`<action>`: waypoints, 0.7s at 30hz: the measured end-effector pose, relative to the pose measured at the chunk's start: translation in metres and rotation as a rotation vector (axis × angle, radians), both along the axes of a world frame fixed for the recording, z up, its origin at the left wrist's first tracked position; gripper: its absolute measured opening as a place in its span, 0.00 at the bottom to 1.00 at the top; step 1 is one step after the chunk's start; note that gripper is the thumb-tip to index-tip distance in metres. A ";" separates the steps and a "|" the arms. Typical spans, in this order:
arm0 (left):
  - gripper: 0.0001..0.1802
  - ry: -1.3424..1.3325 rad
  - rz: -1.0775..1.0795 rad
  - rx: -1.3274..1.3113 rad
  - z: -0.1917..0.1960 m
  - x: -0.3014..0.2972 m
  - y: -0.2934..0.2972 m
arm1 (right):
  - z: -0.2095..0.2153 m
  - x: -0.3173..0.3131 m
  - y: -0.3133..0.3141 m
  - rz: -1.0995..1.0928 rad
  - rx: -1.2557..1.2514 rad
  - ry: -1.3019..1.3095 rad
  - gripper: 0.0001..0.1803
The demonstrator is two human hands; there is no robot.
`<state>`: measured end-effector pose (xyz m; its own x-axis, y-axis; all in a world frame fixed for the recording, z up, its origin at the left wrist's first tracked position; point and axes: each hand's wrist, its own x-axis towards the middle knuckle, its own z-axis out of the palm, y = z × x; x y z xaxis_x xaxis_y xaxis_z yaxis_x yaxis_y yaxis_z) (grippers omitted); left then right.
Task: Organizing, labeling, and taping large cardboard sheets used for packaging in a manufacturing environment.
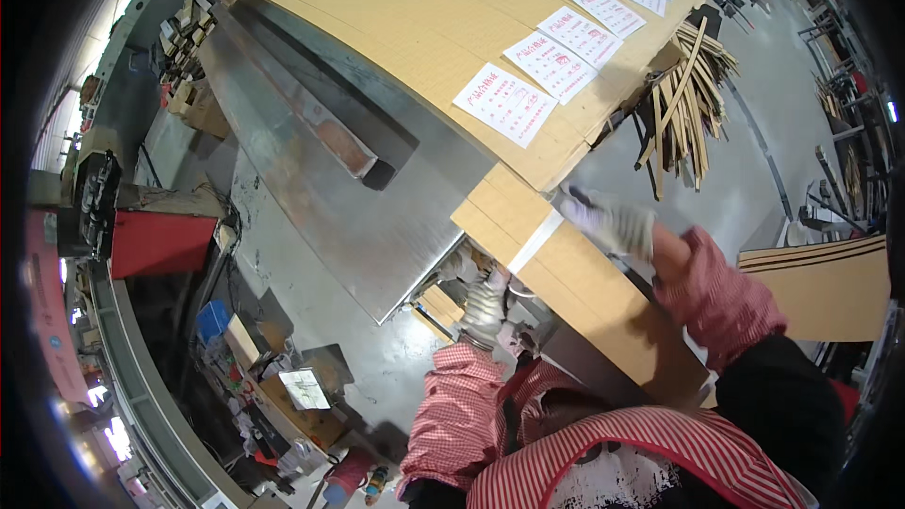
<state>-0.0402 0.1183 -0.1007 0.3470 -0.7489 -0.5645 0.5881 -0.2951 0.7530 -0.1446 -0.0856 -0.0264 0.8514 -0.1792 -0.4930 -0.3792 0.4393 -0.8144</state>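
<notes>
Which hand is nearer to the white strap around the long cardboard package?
Left. The left hand is at the near side of the cardboard package, right below the white strap. The right hand rests on the package's far edge, a little farther along.

- white printed sheets [551,64] in a row on big cardboard stack [415,9], 12 to 1 o'clock
- wooden sticks bundle [683,104] at 2 o'clock
- red box [160,243] at 9 o'clock
- blue container [211,320] at 8 o'clock
</notes>
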 end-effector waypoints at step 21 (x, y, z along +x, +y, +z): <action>0.34 -1.312 0.014 -0.149 0.091 -0.003 -0.061 | 0.077 0.024 -0.021 0.672 -1.445 0.058 0.17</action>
